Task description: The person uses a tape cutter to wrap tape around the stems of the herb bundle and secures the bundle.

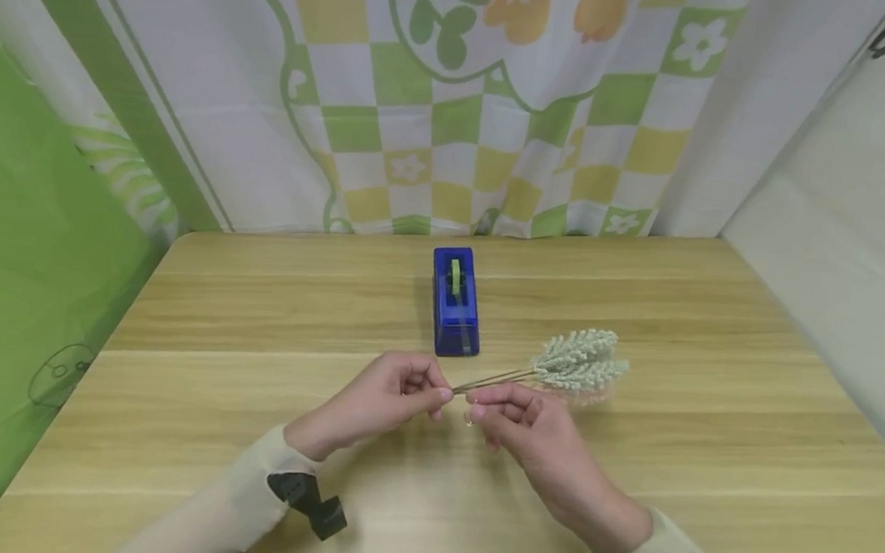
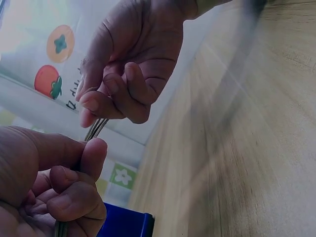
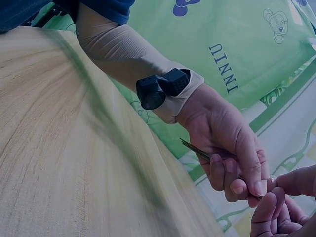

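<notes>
My left hand (image 1: 394, 395) pinches the thin brown stems (image 1: 499, 380) of a small bunch of pale green artificial flower sprigs (image 1: 579, 360) between thumb and forefinger. The fluffy heads point right, beyond my other hand. Stem ends (image 3: 195, 149) stick out behind the left palm in the right wrist view. Close beside the left fingertips, my right hand (image 1: 546, 445) has thumb and forefinger together on a small clear piece of tape (image 1: 469, 413), hard to make out. In the left wrist view the right hand (image 2: 140, 59) is near the stems, its other fingers curled.
A blue tape dispenser (image 1: 457, 315) with a yellow-green core stands on the wooden table (image 1: 298, 302) just beyond the hands. A checked curtain (image 1: 495, 137) hangs behind the table's far edge. Green cloth (image 1: 48, 206) is on the left and a white wall covering (image 1: 851, 214) on the right.
</notes>
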A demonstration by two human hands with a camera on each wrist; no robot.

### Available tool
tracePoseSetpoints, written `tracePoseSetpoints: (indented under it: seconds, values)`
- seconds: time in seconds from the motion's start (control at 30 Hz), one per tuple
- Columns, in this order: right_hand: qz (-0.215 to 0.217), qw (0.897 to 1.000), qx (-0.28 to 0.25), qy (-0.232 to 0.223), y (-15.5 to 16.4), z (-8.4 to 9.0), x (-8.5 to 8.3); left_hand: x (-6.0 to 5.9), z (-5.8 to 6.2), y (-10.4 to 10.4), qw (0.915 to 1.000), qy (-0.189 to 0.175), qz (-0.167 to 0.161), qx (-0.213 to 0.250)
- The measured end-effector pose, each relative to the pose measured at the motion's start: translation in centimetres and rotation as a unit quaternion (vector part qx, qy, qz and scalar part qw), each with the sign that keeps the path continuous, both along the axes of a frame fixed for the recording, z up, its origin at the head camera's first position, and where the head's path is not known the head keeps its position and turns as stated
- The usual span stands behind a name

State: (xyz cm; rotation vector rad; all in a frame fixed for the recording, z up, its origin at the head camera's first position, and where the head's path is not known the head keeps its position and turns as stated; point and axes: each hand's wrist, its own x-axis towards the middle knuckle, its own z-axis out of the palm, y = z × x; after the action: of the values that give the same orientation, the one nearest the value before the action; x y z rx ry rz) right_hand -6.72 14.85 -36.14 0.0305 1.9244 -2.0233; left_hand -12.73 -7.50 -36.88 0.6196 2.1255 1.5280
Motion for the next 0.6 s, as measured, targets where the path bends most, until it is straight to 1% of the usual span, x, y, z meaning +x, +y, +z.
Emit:
tracePoseSetpoints:
  seconds: [0.3,0.6]
  values:
    - [0.003,1.0,0.002,-0.002,-0.07,-0.14,0.12,0.16,0.58,0.27,0.9999,0.011,-0.003,-0.003]
    - [0.006,1.0,0.0,-0.006,-0.22,-0.22,0.28,0.32,0.82,0.34,0.9996,0.024,-0.012,0.003]
